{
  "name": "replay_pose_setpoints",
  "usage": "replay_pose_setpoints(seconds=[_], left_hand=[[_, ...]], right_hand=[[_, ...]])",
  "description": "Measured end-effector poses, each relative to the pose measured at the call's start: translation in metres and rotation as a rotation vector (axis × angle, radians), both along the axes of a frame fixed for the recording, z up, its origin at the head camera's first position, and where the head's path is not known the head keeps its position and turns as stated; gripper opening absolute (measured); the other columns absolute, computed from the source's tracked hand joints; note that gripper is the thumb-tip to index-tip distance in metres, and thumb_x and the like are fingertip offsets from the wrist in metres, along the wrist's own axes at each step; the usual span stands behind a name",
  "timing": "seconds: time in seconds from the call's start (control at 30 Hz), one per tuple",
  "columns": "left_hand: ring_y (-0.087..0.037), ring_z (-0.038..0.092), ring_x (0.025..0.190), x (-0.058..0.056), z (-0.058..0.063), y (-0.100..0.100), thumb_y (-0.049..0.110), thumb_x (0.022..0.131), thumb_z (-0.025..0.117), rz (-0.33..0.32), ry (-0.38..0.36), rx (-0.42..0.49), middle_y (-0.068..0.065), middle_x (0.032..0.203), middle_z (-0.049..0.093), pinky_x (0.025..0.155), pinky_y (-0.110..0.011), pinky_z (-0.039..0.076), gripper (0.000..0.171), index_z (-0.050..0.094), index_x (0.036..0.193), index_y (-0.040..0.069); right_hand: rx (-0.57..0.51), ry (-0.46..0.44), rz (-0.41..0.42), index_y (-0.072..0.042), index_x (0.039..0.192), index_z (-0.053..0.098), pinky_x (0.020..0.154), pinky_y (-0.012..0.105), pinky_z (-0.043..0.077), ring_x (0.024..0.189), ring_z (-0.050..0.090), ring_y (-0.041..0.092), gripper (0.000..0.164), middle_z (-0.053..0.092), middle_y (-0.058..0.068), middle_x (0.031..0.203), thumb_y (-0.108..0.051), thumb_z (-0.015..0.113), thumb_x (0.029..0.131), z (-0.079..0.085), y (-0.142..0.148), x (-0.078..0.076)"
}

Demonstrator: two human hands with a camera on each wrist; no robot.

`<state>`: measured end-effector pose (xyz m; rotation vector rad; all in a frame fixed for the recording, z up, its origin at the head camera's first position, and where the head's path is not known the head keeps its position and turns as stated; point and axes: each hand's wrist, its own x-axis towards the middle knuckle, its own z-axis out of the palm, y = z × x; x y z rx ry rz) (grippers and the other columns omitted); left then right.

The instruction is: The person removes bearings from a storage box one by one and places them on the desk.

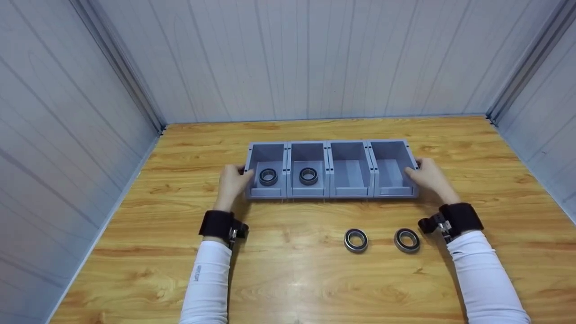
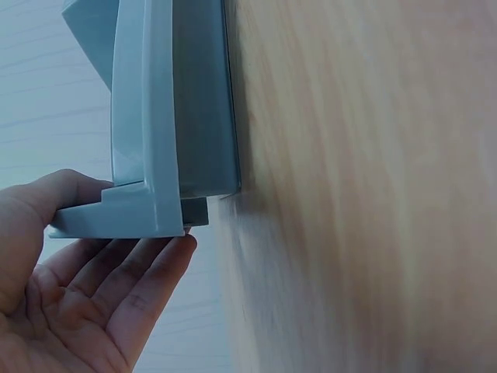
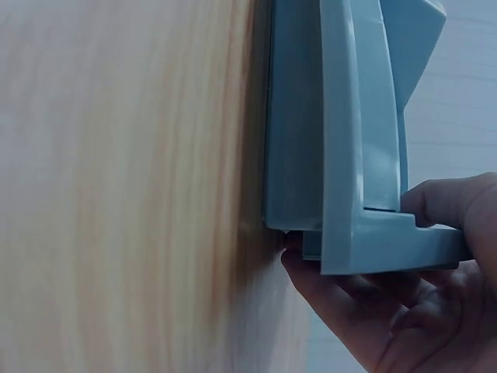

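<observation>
A row of joined grey plastic bins [image 1: 351, 192] stands toward the back of the wooden table. My left hand [image 1: 233, 182] grips the row's left end, thumb over the side wall and fingers against the outside, as the left wrist view also shows. At the opposite end my right hand [image 1: 429, 177] holds the outer wall of the rightmost bin the same way. One ball bearing [image 1: 268, 177] lies in the leftmost bin, and another bearing [image 1: 308, 176] lies in the bin beside it. The two bins on the right hold nothing.
Two more bearings, one nearer the middle [image 1: 356, 240] and one to its right [image 1: 407, 240], lie flat on the wooden table [image 1: 288, 279] in front of the bins. Pale panel walls [image 1: 288, 58] enclose the table at the back and sides.
</observation>
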<state>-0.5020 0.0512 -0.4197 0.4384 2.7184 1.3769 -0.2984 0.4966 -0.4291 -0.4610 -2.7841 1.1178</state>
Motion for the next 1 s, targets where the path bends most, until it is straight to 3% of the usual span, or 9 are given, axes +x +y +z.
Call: replay_pose_setpoints(seconds=[0.2,0.43,0.8,0.9,1.0], left_hand=[[-0.029,0.069,0.102,-0.0009,0.0006,-0.0006,0.015,0.094,0.064,-0.006,-0.012,0.000,-0.026,0.121,0.073,0.098,-0.043,0.057,0.037,0.070,0.125,-0.004],[-0.020,0.064,0.084,-0.0003,0.0015,-0.0021,0.016,0.095,0.065,0.003,-0.043,0.003,-0.027,0.114,0.074,0.075,-0.026,0.055,0.035,0.071,0.123,-0.005],[-0.027,0.067,0.099,0.0009,0.0020,-0.0005,0.017,0.097,0.063,-0.004,-0.072,0.011,-0.027,0.125,0.071,0.093,-0.039,0.059,0.039,0.067,0.129,-0.004],[-0.026,0.068,0.097,0.0010,0.0025,-0.0004,0.018,0.097,0.063,-0.008,-0.068,0.000,-0.027,0.124,0.071,0.089,-0.035,0.059,0.039,0.067,0.128,-0.004],[-0.021,0.065,0.086,0.0012,0.0032,-0.0006,0.020,0.096,0.065,-0.008,-0.061,-0.026,-0.027,0.120,0.073,0.076,-0.027,0.055,0.039,0.068,0.127,-0.004]], right_hand=[[0.025,-0.002,-0.017,0.018,0.131,0.055,0.065,0.016,0.046,0.069,0.055,0.003,0.044,0.066,0.038,0.112,-0.011,0.053,0.099,0.0003,0.0016,-0.0011],[-0.014,-0.004,0.001,0.020,0.131,0.053,0.063,0.016,0.048,0.070,0.055,0.005,0.043,0.064,0.039,0.112,-0.008,0.050,0.099,0.0002,0.0004,-0.0009],[-0.042,-0.021,-0.009,0.021,0.136,0.048,0.060,0.017,0.047,0.065,0.052,0.004,0.046,0.064,0.038,0.111,-0.009,0.049,0.101,0.0000,-0.0010,0.0008],[-0.062,-0.030,-0.015,0.020,0.139,0.047,0.056,0.019,0.048,0.060,0.051,0.005,0.047,0.065,0.034,0.105,-0.009,0.048,0.101,0.0006,-0.0015,0.0011],[-0.051,-0.024,-0.019,0.019,0.138,0.048,0.058,0.019,0.048,0.061,0.052,0.005,0.047,0.066,0.033,0.103,-0.010,0.048,0.101,0.0007,-0.0017,0.0015]])
